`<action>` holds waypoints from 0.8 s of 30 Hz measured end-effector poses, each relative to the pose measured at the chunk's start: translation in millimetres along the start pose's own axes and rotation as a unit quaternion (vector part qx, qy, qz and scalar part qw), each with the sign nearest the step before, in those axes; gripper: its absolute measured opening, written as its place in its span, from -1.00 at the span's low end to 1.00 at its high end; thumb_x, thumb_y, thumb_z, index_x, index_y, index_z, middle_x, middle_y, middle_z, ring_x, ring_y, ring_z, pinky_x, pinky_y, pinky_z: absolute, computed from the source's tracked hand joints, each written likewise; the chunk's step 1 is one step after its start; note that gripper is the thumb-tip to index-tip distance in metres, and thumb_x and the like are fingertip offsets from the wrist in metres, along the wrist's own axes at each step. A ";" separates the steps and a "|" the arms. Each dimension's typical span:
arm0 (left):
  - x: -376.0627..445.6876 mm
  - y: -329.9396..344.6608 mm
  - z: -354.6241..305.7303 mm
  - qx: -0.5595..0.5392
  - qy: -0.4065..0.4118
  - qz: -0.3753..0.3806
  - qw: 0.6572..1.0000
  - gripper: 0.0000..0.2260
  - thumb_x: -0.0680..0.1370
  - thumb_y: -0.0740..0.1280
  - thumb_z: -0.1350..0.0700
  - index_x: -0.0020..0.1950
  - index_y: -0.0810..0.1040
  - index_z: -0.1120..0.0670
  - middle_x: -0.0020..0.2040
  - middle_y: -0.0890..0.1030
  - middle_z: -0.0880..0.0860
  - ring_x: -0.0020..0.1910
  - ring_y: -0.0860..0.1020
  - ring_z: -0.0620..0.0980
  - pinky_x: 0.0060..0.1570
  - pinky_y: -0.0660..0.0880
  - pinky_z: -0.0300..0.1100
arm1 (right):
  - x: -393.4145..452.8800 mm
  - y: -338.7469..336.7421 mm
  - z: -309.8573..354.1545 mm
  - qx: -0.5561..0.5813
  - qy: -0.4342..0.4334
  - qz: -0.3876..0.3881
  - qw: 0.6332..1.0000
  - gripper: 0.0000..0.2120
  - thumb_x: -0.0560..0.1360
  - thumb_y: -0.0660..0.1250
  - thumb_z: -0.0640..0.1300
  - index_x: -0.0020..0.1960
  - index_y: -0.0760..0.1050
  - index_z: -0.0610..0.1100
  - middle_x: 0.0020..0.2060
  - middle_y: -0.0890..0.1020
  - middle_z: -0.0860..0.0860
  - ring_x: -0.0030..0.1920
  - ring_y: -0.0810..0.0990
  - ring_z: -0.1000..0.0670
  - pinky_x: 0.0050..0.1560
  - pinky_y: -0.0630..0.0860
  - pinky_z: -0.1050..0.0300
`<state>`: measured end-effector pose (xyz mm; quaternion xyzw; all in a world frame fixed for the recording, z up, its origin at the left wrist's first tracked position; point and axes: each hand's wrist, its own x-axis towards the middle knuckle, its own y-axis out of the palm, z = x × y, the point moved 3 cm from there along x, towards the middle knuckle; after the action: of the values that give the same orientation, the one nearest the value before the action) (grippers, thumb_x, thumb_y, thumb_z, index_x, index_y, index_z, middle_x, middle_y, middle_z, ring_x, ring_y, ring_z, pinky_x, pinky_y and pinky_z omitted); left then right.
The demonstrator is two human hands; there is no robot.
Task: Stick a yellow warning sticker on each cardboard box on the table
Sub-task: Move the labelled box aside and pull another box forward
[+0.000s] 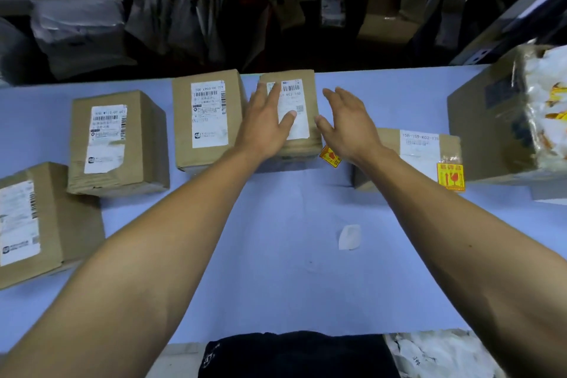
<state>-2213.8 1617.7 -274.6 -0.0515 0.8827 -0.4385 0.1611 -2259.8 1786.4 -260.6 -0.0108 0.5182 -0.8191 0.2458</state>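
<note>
Handling the middle box: both hands are at the box [294, 113] in the upper centre of the frame, so the step in hand looks like seating or turning it after its sticker went on.
Left hand: the left hand [265, 120] lies flat and spread wide on the box's top, thumb across the white shipping label [291, 107], gripping nothing.
Right hand: the right hand [346, 123] is open with fingers loosely fanned, just beside the box's right edge; whether it touches the cardboard I cannot tell.
Sticker on this box: a yellow warning sticker [330, 156] shows at the box's lower right corner, tilted, partly hidden by the right wrist.
Done already: the flat box [420, 153] at centre right carries a sticker [450, 176] on its near corner.
Left to do: three boxes at left [118, 144], [208, 120], [36, 221] show no yellow from this angle.
Backing paper: a white scrap [349, 237] lies on the blue table [276, 255], lower right of centre.
Doing it well: press the sticker's corners down flat with the fingertips, steady the box with the other palm, and keep the barcode uncovered.
Risk: a lifted corner could peel.
</note>
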 end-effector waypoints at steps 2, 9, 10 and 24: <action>10.6 3.6 2.4 -0.070 -0.042 -0.035 0.996 -0.39 0.65 0.21 -0.06 0.62 0.05 0.08 0.63 0.03 0.14 0.61 -0.02 0.08 0.55 0.03 -0.04 | 14.3 5.9 1.0 0.064 0.014 -0.004 0.998 -0.41 0.66 0.18 0.03 0.60 0.13 -0.16 0.58 0.22 -0.14 0.59 0.12 -0.12 0.53 0.07 0.03; 34.0 33.0 21.8 -0.365 -0.260 -0.069 0.891 -0.35 0.59 0.30 -0.13 0.61 0.13 0.01 0.55 0.31 0.05 0.49 0.34 0.03 0.46 0.30 0.01 | 51.9 43.6 -12.1 0.359 0.149 0.016 0.921 -0.34 0.59 0.25 0.15 0.61 0.10 0.04 0.57 0.25 0.06 0.54 0.25 0.02 0.48 0.28 0.08; 35.0 36.9 24.0 -0.372 -0.258 -0.067 0.889 -0.43 0.59 0.31 -0.10 0.56 0.26 0.00 0.45 0.45 0.02 0.39 0.45 0.00 0.39 0.40 0.00 | 54.0 48.7 -14.4 0.371 0.152 0.025 0.916 -0.32 0.58 0.26 0.16 0.61 0.10 0.06 0.56 0.27 0.08 0.52 0.29 0.03 0.45 0.31 0.10; 21.1 43.9 19.1 -0.432 -0.207 -0.046 0.877 -0.69 0.63 0.31 0.04 0.37 0.47 0.01 0.20 0.65 -0.04 0.16 0.63 -0.07 0.22 0.56 -0.01 | 43.4 69.5 -17.4 0.408 0.118 0.067 0.903 -0.40 0.62 0.16 0.13 0.61 0.10 0.04 0.44 0.48 0.04 0.38 0.49 0.01 0.43 0.39 -0.06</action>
<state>-2225.2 1625.1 -325.2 -0.2463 0.9273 -0.0003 0.2818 -2275.5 1759.4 -338.3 0.2217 0.1633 -0.9358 0.2201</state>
